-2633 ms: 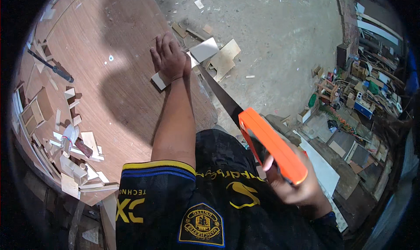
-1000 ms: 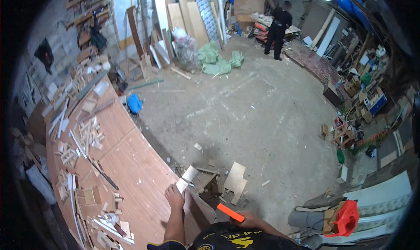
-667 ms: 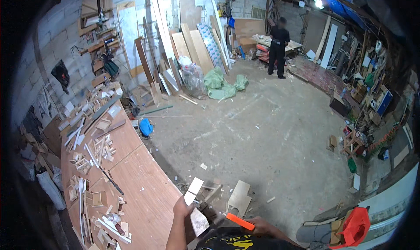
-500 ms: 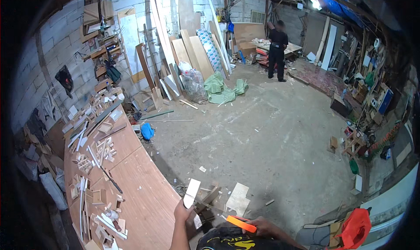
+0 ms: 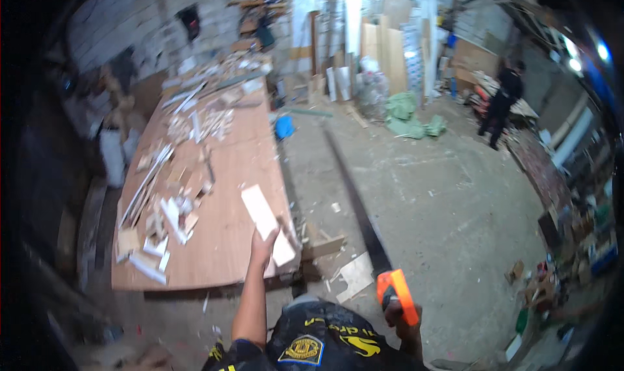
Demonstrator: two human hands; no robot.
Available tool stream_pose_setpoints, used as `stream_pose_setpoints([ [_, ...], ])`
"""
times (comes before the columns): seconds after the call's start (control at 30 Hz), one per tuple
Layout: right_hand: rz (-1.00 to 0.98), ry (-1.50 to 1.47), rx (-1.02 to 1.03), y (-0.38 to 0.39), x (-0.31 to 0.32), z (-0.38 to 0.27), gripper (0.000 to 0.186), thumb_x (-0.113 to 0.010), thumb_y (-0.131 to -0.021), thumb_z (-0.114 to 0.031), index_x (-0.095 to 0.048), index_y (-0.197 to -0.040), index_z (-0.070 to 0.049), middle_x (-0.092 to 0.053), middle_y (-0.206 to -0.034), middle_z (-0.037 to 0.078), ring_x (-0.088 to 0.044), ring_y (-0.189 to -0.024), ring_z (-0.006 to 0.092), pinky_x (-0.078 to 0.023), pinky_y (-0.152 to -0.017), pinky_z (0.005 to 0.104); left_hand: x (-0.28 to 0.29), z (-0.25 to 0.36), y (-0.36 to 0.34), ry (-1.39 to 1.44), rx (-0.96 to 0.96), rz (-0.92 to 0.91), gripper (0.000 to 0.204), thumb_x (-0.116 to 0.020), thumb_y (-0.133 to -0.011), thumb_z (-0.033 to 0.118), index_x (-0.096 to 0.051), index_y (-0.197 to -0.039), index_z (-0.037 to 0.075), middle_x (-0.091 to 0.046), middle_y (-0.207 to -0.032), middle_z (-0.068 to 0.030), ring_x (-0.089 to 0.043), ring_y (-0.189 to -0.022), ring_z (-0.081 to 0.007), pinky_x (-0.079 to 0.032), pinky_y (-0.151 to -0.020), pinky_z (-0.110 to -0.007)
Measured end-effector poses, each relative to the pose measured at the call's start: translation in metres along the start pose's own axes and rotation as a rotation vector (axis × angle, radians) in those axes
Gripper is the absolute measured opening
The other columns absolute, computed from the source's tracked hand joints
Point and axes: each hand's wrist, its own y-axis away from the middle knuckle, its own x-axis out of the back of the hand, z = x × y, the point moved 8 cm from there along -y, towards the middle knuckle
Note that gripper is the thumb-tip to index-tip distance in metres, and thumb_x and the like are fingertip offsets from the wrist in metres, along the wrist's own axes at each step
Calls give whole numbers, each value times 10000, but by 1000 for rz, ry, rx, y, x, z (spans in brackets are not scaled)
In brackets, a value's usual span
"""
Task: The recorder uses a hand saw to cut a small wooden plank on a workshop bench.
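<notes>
My left hand (image 5: pixel 261 247) grips a pale flat wooden strip (image 5: pixel 259 212) and holds it up above the near right part of the long brown workbench (image 5: pixel 227 169). My right hand (image 5: pixel 394 309) is closed around the orange handle of a handsaw (image 5: pixel 398 294). Its long dark blade (image 5: pixel 356 202) points away from me over the concrete floor. A second pale offcut (image 5: pixel 283 249) lies at the bench corner just right of my left hand.
Several small wood offcuts (image 5: pixel 162 221) and strips litter the left side of the bench. Board scraps (image 5: pixel 354 275) lie on the floor by the bench corner. Tall boards (image 5: pixel 383 39) lean on the far wall near green sacks (image 5: pixel 406 114). A person in dark clothes (image 5: pixel 500 104) stands far right.
The view has swung left and now takes in the whole bench. My left hand still holds the strip, now over the bench. The saw has turned so its blade points away from me.
</notes>
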Motion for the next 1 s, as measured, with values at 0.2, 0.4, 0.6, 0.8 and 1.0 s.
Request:
stream_pose_setpoints([
  [0.2, -114, -9, -122, -26, -14, 26, 123, -610, -844, -65, -630, -735, -10, -530, -560, -1, -464, -447, 74, -337, -425, 233, 14, 105, 35, 196, -82, -10, 386, -556, -936, 125, -346, -1244, 25, -623, -988, -181, -655, -697, -235, -587, -611, -365],
  [0.4, -206, 196, -190, -36, -58, 50, 90, -579, -820, -3, -652, -773, -24, -531, -592, -22, -479, -516, 61, -373, -499, 225, 71, 119, 78, 315, 26, 9, 399, -534, -950, 205, -352, -1272, 56, -625, -938, -174, -646, -666, -227, -579, -566, -360],
  [0.6, -340, 410, -218, -37, -137, 49, 98, -589, -799, -15, -682, -824, -34, -586, -639, 31, -550, -579, 106, -442, -566, 265, 125, 117, 55, 228, -70, 131, 308, -528, -966, 238, -373, -1183, 85, -592, -922, -82, -568, -694, -124, -500, -590, -258],
  [0.8, -409, 527, -138, -63, -244, 73, 106, -589, -798, -30, -663, -873, -30, -658, -759, 118, -655, -689, 240, -497, -657, 324, 175, 132, -2, 99, -129, 120, 373, -620, -889, 48, -319, -1104, 90, -454, -987, -49, -445, -933, -106, -381, -859, -261],
  [1.0, -412, 741, 148, -88, -334, 118, 128, -594, -718, -6, -631, -836, -39, -634, -781, 177, -626, -745, 383, -490, -635, 414, 228, 166, -35, -145, -308, 180, 440, -685, -833, 66, -342, -1106, 38, -465, -981, -101, -483, -937, -161, -416, -848, -295],
])
